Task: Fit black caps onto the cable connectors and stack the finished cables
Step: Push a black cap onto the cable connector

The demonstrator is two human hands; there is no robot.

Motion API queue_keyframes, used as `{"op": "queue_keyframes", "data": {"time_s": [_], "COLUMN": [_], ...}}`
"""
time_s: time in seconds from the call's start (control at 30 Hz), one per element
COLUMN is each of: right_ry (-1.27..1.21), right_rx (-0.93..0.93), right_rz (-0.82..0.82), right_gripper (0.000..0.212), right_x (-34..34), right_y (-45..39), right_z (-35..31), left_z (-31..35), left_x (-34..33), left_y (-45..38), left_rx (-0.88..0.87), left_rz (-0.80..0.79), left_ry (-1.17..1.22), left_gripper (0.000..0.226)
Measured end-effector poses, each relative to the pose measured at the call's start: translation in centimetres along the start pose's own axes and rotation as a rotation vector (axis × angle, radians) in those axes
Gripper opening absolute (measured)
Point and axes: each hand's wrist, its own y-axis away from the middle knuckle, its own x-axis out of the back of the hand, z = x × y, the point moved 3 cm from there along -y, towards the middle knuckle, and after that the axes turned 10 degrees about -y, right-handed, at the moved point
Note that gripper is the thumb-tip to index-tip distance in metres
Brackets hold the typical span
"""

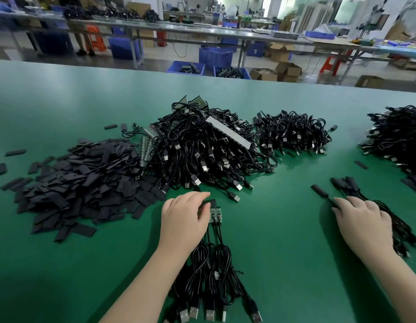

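Item: my left hand [183,215] grips, I think, a black cap [209,202] over bare circuit-board connectors [215,214], cables [211,264] trailing toward me; my right hand [363,220] rests flat on the finished stack [398,227], well apart.

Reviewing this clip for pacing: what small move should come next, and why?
Probably bring the right hand back from the capped cables to help the left hand push the black cap onto a bare green board. Two boards in that row look uncapped.
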Motion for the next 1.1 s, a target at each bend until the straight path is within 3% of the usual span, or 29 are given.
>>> {"op": "queue_keyframes", "data": {"time_s": [0.13,0.23,0.3,0.57,0.7,0.77,1.1], "right_ry": [-0.303,-0.682,-0.807,-0.928,-1.371,-1.462,-1.403], "right_rx": [0.102,0.222,0.269,0.088,-0.139,-0.161,0.092], "right_rz": [0.161,-0.126,-0.298,-0.560,-0.527,-0.487,-0.343], "right_gripper": [0.026,0.027,0.031,0.031,0.018,0.019,0.015], "right_x": [2.8,2.8,2.2,0.6,0.8,0.7,2.2], "right_y": [2.3,4.8,6.1,6.3,6.3,6.4,6.2], "right_z": [-5.2,-11.7,-15.4,-21.3,-20.9,-20.7,-19.7], "left_z": [-0.2,-0.3,-0.3,-0.6,-0.4,-0.3,-0.2], "left_x": [-0.7,-1.0,-1.0,-0.7,-0.2,0.1,2.0], "left_y": [-0.2,-0.3,-0.3,-0.3,-0.3,-0.3,-0.5], "left_rx": [0.024,0.027,0.016,-0.003,0.012,-0.018,-0.112], "left_rz": [-0.082,-0.114,-0.121,-0.108,-0.008,-0.005,-0.047], "left_ry": [-0.066,-0.093,-0.092,0.028,0.113,0.132,0.205], "left_gripper": [0.031,0.035,0.037,0.032,0.026,0.021,0.009]}}
